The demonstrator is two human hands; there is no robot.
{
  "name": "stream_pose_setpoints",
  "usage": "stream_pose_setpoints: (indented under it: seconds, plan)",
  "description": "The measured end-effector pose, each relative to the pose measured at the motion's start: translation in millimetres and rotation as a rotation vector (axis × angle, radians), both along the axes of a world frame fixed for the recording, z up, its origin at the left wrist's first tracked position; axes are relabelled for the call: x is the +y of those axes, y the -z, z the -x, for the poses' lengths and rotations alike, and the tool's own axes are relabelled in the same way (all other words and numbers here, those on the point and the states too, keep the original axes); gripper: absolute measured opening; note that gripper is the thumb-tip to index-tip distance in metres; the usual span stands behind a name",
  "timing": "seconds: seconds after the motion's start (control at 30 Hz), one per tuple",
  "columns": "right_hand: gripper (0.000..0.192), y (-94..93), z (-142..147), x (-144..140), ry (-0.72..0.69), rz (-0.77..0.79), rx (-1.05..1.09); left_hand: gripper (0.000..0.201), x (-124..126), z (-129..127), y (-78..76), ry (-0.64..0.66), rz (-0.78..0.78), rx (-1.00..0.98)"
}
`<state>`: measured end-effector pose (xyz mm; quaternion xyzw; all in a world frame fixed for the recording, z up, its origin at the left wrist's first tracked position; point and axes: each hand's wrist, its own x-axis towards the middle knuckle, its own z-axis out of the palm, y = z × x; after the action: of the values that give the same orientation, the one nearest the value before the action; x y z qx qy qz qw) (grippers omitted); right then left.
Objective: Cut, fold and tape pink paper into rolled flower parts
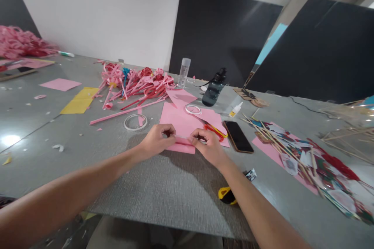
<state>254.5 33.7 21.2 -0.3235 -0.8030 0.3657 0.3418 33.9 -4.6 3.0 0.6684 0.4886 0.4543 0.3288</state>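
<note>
A narrow pink paper strip stretches between my two hands, above sheets of pink paper on the table. My left hand pinches its left end, thumb and forefinger pressed together. At the right end, my right hand grips it the same way. Whether the strip is folded or rolled, I cannot tell. Just beyond my right hand lie red-and-yellow scissors, partly over the paper. One tape roll rests on the pink sheets; another tape roll lies left of my left hand.
A phone and a yellow-black tool lie right of my hands. Behind are a pile of pink and red paper flowers, a dark bottle, a clear bottle and a glue bottle. Sticks and scraps cover the right side.
</note>
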Motion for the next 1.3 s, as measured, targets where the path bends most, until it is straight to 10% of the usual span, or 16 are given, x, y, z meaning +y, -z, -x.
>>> stream_pose_setpoints:
  seconds: [1.3]
  plan:
    - [0.028,3.1,-3.4,7.5,0.069,0.062,-0.099,0.022,3.4,1.8,3.5,-0.014,0.002,0.025]
